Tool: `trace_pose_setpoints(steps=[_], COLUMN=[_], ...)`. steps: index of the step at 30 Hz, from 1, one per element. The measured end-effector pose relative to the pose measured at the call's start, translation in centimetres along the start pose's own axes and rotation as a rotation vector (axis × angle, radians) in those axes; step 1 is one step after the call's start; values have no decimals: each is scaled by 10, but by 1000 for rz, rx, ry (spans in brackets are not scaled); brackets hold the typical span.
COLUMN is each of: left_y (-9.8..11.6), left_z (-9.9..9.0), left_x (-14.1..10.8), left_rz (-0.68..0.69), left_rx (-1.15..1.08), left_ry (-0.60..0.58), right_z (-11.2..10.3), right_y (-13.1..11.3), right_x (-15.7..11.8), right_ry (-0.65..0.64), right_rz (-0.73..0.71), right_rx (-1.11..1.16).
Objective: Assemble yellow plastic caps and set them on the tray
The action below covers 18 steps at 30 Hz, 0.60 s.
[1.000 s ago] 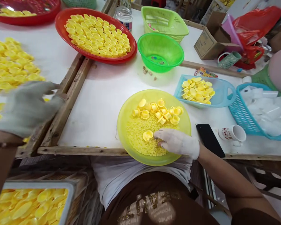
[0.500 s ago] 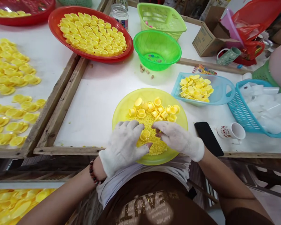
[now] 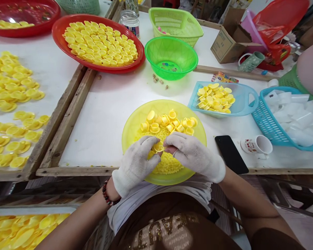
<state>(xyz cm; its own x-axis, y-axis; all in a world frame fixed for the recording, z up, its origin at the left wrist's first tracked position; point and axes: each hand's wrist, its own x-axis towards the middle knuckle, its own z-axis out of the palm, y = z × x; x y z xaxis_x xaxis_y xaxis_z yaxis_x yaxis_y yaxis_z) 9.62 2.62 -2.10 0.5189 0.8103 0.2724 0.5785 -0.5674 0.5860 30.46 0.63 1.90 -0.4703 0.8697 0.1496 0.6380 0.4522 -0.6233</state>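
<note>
My left hand (image 3: 138, 162), in a white glove with bare fingertips, grips a small yellow toy cup with a saucer-like rim (image 3: 158, 148) between thumb and fingers. My right hand (image 3: 191, 152), gloved the same way, is closed in a pinch against the cup's right side; whatever sits in its fingertips is too small to tell. Both hands are above a yellow basin (image 3: 129, 135) at the table's front edge. Tiny yellow pellets (image 3: 168, 168) cover its bottom, and several more toy cups (image 3: 154, 127) lie along its far side.
A light blue scoop (image 3: 243, 104) of yellow discs stands to the right, near a phone (image 3: 231, 154), a mug (image 3: 257, 144) and a blue basket (image 3: 267, 119). Behind are a green bowl (image 3: 170, 57) and a red tray (image 3: 58, 33) of yellow pieces. Wooden strips (image 3: 65, 114) edge the tabletop.
My left thumb and fingers have closed on the toy cup, which was between my hands before. My right hand has moved left to meet it. The view has shifted slightly.
</note>
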Motion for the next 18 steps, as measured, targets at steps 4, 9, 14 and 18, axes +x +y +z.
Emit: trace_pose_setpoints(steps=[4,9,14,18], left_y=[1,-1,-26,-83], left_z=[0,-11,-56,-121], left_x=[1,-4,-11,-19], left_rz=[7,-6,-74,-283], left_rx=[-45,-145,-92,202], left_ry=[22,92,240,390], right_z=[-2,-4,3,1], right_y=[-4,15,40,50], right_x=[7,10,16,18], right_ry=[23,-58,-180,-186], right_rz=[39,189,189,110], right_rx=[-47,-438,-791,-802])
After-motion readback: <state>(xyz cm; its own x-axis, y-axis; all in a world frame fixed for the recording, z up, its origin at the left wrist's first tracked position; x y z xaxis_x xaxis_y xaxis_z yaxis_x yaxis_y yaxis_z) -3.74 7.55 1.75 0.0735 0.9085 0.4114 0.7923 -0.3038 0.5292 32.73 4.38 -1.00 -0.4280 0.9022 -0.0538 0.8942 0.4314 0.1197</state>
